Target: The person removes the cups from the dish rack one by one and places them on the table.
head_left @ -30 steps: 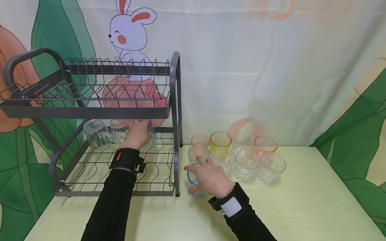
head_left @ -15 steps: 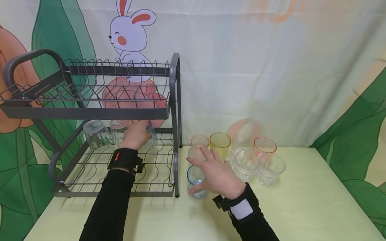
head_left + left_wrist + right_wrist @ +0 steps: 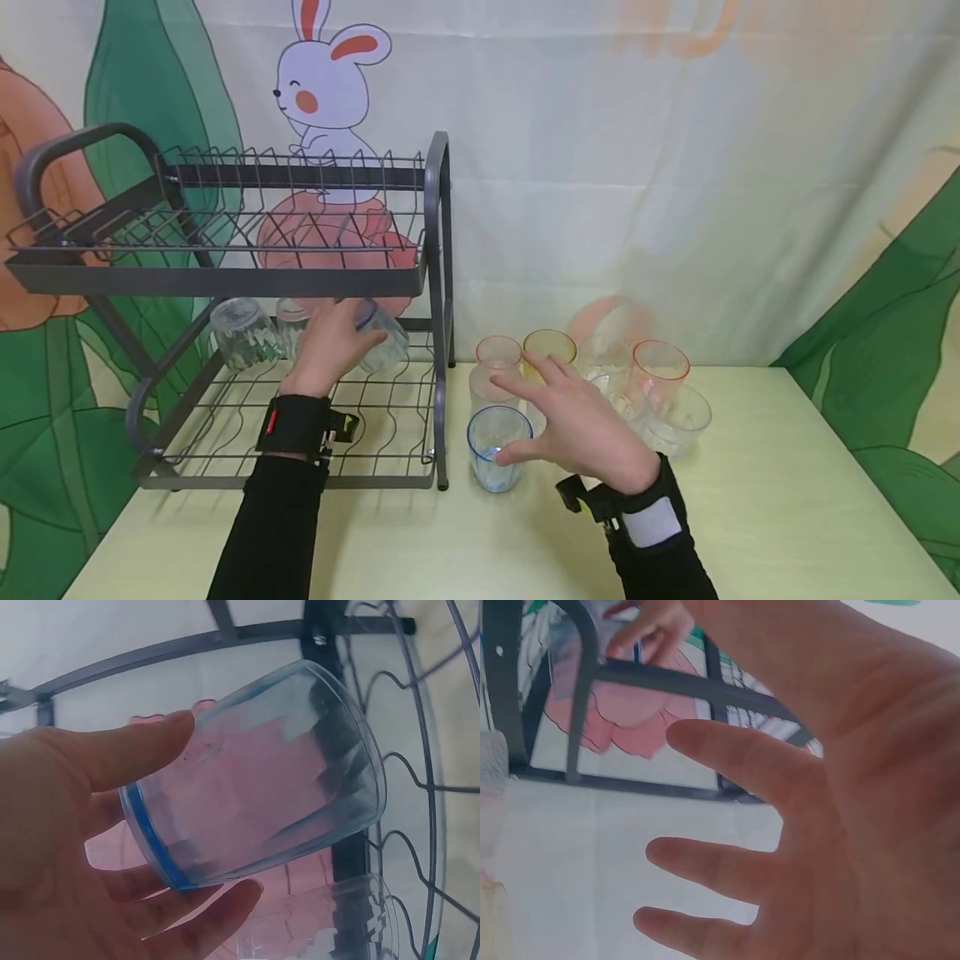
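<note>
Note first, at left, a slight shift over the last half second: with the left grip [image 3: 324,343] drawn nearer and leftward, and with the blue-ended glass [image 3: 386,346] tipped further right within the lower level of the dark rack [image 3: 225,282]. Compare, at right, with the right grip [image 3: 581,421] now farther right, exposing more of the blue-rimmed glass [image 3: 483,446], upright at the near left of the group on the tabletop [image 3: 787,483]. Interpret, tentatively, as adjustment of the racked glass, with handling at right in a pause.

For the grip, begin at the rack's clear glasses [image 3: 242,333], to the left of the left grip. Next, see the left grip holding the blue-ended glass about its tinted upper end, with thumb against the wall and fingers curled around the other side. Leave undetermined any contact between lower end and rack. Finally, see the right grip empty and spread wide, with thumb passing before the blue-rimmed glass; cannot confirm touching. Beyond, from left to right, find a red-rimmed glass [image 3: 498,352] and a yellow glass [image 3: 550,342].
</note>
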`<state>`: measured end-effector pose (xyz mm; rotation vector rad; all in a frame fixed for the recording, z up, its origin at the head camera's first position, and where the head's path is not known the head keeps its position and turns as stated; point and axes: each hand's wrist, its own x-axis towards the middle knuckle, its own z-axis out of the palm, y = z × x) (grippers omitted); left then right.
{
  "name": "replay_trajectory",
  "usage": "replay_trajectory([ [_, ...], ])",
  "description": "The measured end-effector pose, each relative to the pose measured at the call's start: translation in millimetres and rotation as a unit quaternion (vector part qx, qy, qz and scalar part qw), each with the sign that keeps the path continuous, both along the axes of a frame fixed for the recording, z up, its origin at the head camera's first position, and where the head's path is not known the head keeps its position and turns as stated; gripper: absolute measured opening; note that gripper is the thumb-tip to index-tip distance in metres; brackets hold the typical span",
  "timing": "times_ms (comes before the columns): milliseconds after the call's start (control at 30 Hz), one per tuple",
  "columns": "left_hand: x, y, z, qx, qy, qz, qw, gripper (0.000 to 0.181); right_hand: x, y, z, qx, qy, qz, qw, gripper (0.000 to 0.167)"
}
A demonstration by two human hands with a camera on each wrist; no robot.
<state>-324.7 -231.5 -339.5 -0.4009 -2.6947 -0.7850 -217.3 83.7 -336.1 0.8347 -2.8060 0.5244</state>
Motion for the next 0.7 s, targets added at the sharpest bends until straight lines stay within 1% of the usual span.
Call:
replay_trajectory([
  [100,12.5,-1.2,0.5,0.021,0.003,0.008,0.9997,0.065,0.7,8.0,3.4,-0.015,0.001,-0.008,0.9999,0.088],
  [167,20.3,-2.0,-0.3,0.043,0.001,0.009,0.9990,0.065,0.7,12.7,5.8,-0.024,0.005,-0.011,0.9996,0.088],
  [200,23.0,-3.4,-2.5,0.057,0.002,0.007,0.9983,0.065,0.5,14.9,7.2,-0.027,0.007,-0.013,0.9995,0.088],
  [233,22.8,-6.4,-8.0,0.072,0.003,0.005,0.9974,0.066,0.5,16.8,8.8,-0.032,0.009,-0.017,0.9993,0.088],
  [267,16.5,-12.1,-21.1,0.090,0.011,0.006,0.9959,0.066,0.6,18.5,10.5,-0.037,0.008,-0.020,0.9991,0.088],
  [300,11.0,-18.7,-32.8,0.104,0.006,0.006,0.9946,0.068,0.8,20.0,12.1,-0.042,0.004,-0.026,0.9988,0.088],
  [333,1.3,-28.1,-51.0,0.111,0.010,0.014,0.9936,0.070,1.2,20.9,13.2,-0.048,-0.002,-0.029,0.9984,0.088],
  [400,-22.7,-50.8,-94.4,0.110,0.030,0.037,0.9928,0.073,2.3,22.8,14.9,-0.059,-0.016,-0.040,0.9973,0.088],
  [467,-50.6,-72.8,-139.2,0.103,0.055,0.065,0.9911,0.076,2.3,25.4,16.5,-0.069,-0.031,-0.047,0.9960,0.086],
  [500,-58.7,-81.3,-154.9,0.098,0.059,0.076,0.9905,0.078,2.2,26.8,16.9,-0.074,-0.038,-0.048,0.9954,0.086],
  [533,-67.7,-89.6,-172.1,0.097,0.072,0.088,0.9888,0.077,2.4,28.1,17.6,-0.079,-0.045,-0.048,0.9947,0.085],
  [567,-70.7,-95.2,-182.0,0.103,0.075,0.089,0.9879,0.079,2.4,29.7,17.7,-0.081,-0.050,-0.048,0.9943,0.085],
  [600,-73.0,-99.6,-189.4,0.110,0.075,0.091,0.9869,0.079,2.5,31.3,17.9,-0.083,-0.053,-0.048,0.9940,0.085],
  [633,-72.6,-102.2,-193.0,0.118,0.075,0.092,0.9859,0.079,2.5,32.8,18.1,-0.086,-0.060,-0.050,0.9932,0.085],
  [700,-66.0,-102.8,-190.7,0.131,0.066,0.096,0.9845,0.079,2.1,36.4,18.6,-0.096,-0.072,-0.053,0.9914,0.086],
])
